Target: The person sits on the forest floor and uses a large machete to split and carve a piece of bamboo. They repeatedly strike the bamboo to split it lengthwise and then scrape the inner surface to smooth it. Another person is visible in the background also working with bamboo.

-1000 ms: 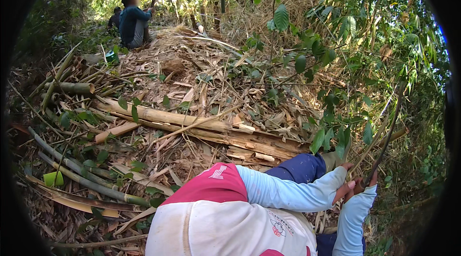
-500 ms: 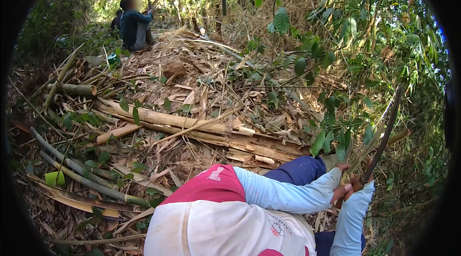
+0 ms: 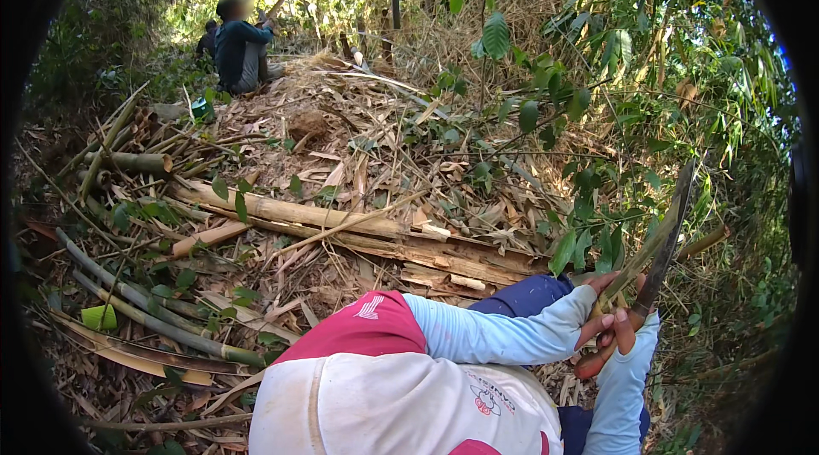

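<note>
Both my hands are close together at the right, in front of my bent knee in blue trousers (image 3: 537,295). My left hand (image 3: 595,327) is closed around a split bamboo strip (image 3: 636,266) that slants up to the right. Right beside it, my right hand (image 3: 627,334) grips a machete by its wooden handle (image 3: 592,364). The machete's dark blade (image 3: 669,242) points up and right, lying along the strip. Where the blade meets the strip is partly hidden, so I cannot tell whether it cuts in.
A split bamboo trunk (image 3: 341,223) lies across the leaf litter ahead. Cut bamboo poles (image 3: 162,310) and a light green cup-like thing (image 3: 100,317) are at the left. Leafy branches (image 3: 589,191) hang near the blade. Farther back a person (image 3: 241,50) sits near a green container (image 3: 202,110).
The machete has shifted down and left, its blade turned to show more of its flat side. More of the handle shows below my hands. The bamboo strip has moved slightly with my left hand.
</note>
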{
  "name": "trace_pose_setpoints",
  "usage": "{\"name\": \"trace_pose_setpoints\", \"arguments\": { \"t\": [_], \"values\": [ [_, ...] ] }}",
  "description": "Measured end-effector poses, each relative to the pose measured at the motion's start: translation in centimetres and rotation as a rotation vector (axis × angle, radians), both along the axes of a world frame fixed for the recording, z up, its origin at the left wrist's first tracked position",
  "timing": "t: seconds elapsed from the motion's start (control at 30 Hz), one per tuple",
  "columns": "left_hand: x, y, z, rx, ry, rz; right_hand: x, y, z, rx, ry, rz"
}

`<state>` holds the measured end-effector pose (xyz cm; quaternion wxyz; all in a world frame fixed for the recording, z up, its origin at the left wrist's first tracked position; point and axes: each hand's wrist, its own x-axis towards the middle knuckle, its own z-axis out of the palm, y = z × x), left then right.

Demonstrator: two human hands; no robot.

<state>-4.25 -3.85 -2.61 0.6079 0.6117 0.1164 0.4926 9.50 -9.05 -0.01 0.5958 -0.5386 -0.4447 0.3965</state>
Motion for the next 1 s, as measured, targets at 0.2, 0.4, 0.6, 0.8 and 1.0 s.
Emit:
{"name": "trace_pose_setpoints", "arguments": {
  "t": [0.2,0.4,0.6,0.8,1.0],
  "values": [
    [0.8,0.0,-1.6,0.034,-0.067,-0.083,0.0,-1.1,0.1,-0.110,0.283,0.080],
    [0.2,-0.5,0.0,-0.236,-0.139,-0.226,0.7,0.6,-2.2,0.048,0.284,0.100],
    [1.0,0.0,0.5,-0.291,-0.047,-0.276,0.4,-1.3,-0.4,-0.018,0.219,-0.107],
    [1.1,1.2,-1.2,-0.384,-0.119,-0.202,-0.2,-1.2,0.7,-0.051,0.225,-0.183],
    [0.4,6.1,0.3,-0.761,-0.129,-0.385,4.2,-3.1,2.1,-0.060,0.174,-0.328]
  ]
}}
